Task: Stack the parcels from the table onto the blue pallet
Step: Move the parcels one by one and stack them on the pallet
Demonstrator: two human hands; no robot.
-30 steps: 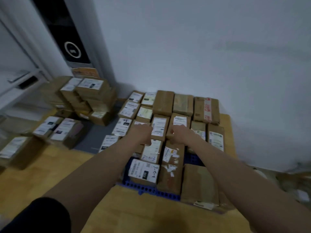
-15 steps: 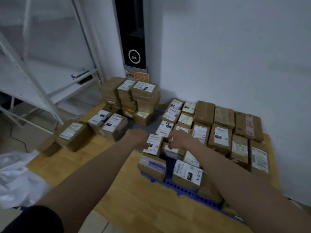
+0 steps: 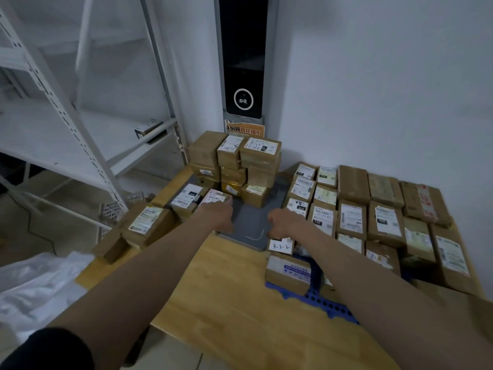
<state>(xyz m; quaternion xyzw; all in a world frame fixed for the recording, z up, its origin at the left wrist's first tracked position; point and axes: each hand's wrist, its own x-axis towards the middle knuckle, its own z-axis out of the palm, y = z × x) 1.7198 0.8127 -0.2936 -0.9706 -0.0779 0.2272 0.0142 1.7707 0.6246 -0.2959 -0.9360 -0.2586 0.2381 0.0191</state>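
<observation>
— From my seat, most of the pallet (image 3: 324, 303) is buried under parcels (image 3: 352, 217); I only get its near blue edge.

— And the hands?

— My left hand (image 3: 217, 216) shows its back only, so the fingers are out of sight and I can't say whether they touch the labelled box (image 3: 216, 196). My right hand (image 3: 280, 222) is blurred, its fingers unreadable. The white bag (image 3: 34, 284) runs off the left edge.
</observation>
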